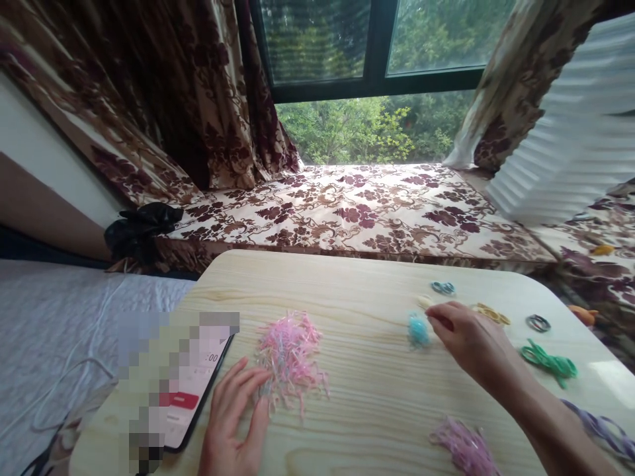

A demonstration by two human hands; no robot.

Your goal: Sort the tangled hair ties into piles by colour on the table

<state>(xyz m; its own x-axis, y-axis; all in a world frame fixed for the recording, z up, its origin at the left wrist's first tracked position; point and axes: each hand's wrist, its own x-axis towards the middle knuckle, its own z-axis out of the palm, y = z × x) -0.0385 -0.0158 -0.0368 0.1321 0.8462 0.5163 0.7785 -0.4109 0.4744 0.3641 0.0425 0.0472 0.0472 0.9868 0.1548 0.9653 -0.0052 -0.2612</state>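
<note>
A loose pile of thin pink strands [292, 350], with some pale bluish ones mixed in, lies left of the middle of the wooden table. My left hand [235, 416] rests at the pile's near left edge, fingers stretched out and apart from the thumb. Over on the right, my right hand [459, 330] is closed in a pinch just beside a small clump of light blue strands [418, 329]. Whatever its fingertips hold is hidden or too small to name. A pale cream bit [424, 302] shows just beyond those fingertips.
Blue-grey bands [443, 287], yellow bands [493, 314], a dark ring [538, 322], a green bundle [550, 362], purple bands [602, 426] and a mauve strand pile [465, 446] lie on the table [347, 396]. A phone [191, 390] lies left. Behind is a floral-covered window seat [347, 211].
</note>
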